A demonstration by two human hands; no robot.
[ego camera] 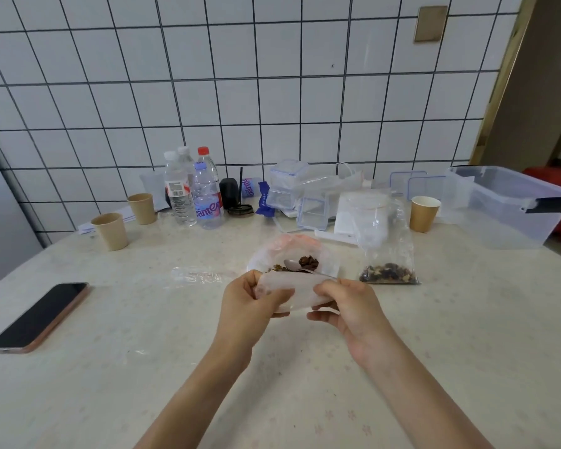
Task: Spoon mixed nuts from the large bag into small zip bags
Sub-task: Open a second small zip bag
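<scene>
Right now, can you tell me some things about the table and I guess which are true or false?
1. Both hands hold the small zip bag. True: left hand and right hand pinch it.
2. The spoon is in the right hand. False: it lies in the large bag.
3. The phone lies on the table's left side. True.
4. Another zip bag with nuts lies flat. False: it stands upright.
5. There are five paper cups. False: three show.
</scene>
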